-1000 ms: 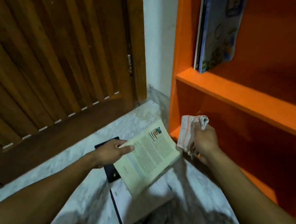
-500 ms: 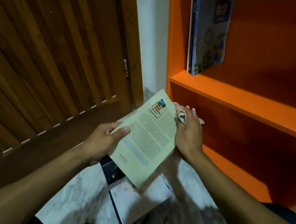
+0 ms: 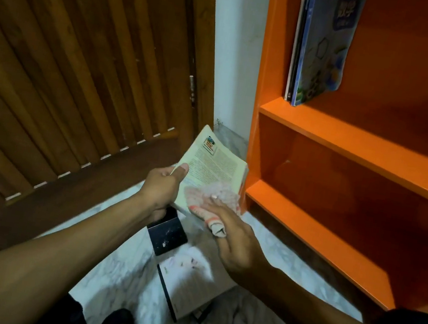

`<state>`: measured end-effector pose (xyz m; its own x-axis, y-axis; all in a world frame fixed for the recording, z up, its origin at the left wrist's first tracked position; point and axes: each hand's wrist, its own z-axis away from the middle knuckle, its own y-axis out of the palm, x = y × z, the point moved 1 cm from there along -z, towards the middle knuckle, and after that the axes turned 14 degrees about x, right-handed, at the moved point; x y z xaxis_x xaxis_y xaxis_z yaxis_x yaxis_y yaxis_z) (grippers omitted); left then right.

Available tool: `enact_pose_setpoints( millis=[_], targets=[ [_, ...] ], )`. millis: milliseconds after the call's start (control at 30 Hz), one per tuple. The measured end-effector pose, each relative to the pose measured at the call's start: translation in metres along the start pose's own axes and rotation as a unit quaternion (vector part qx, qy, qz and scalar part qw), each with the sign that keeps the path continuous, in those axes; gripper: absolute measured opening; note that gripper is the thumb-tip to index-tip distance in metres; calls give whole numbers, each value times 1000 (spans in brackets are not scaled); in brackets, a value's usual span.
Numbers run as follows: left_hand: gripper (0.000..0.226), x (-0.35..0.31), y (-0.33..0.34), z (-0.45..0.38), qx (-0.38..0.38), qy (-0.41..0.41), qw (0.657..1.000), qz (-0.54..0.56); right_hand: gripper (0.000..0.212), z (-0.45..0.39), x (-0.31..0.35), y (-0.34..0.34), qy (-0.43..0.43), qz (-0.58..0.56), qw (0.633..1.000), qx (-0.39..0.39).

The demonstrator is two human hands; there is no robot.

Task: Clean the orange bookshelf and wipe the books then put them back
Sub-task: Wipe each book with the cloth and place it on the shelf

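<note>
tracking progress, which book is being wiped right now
The pale green book, gripped by the left hand under the right hand's cloth; others lie on the floor or stand shelved.

Dim, warm indoor light; motion blur on the cloth (image 3: 212, 193); wide-angle bending at edges.
</note>
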<state>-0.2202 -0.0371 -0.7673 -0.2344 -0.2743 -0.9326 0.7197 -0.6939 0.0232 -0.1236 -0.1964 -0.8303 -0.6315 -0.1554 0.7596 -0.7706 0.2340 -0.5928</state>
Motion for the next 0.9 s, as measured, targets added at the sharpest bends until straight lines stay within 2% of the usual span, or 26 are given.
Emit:
enact_pose_setpoints(
  millis=[133,200,267,333,400,467,533,600,667,800,900],
  targets=[
    [33,-1,-12,2,-33,0,999,-27,35,0,8,-10,-26,-37,996,80],
    [33,-3,-14,7,-27,13,997,-66,26,-7,12,-18,-26,-100,991,85],
    [34,-3,-13,12,-6,20,995,-95,20,-19,14,-29,44,-173,984,18],
    [38,0,-13,15,14,11,992,-125,17,-33,10,-44,124,-222,962,-101],
    [51,2,-12,18,36,14,986,-163,19,-49,-1,-63,168,-226,934,-221],
    [59,5,-5,23,67,18,977,-201,24,-63,-13,-80,186,-188,926,-270],
    [64,8,4,28,88,14,973,-214,39,-72,-27,-81,202,-149,938,-240],
    [68,10,14,30,95,13,975,-198,37,-74,-38,-69,225,-128,948,-185],
    [61,13,21,27,93,8,979,-180,38,-68,-38,-50,217,-71,964,-134],
    [43,15,26,19,37,-38,997,-64,50,-41,-15,-8,159,-13,986,-41],
    [31,12,17,10,-4,-52,998,34,49,-24,0,13,64,32,997,19]
  ],
)
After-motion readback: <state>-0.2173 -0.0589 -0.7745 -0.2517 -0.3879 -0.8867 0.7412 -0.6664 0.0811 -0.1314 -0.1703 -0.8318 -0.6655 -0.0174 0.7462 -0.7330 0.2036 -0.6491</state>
